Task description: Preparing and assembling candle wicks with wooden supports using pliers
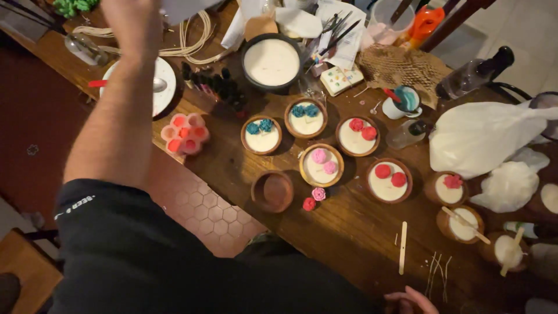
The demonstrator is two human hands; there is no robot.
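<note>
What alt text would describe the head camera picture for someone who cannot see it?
A person's left hand reaches across a cluttered wooden table where small wooden bowls of white wax carry blue, pink and red wax flowers. Their right hand shows only partly at the bottom edge, near a wooden stick. An empty wooden bowl and a dark pot of white wax stand nearby.

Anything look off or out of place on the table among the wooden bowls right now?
One round wooden bowl near the table edge is empty, while its neighbours hold white wax. Two small wax flowers, one pink and one red, lie loose on the wooden table beside it. Nothing looks spilled or broken.
</note>
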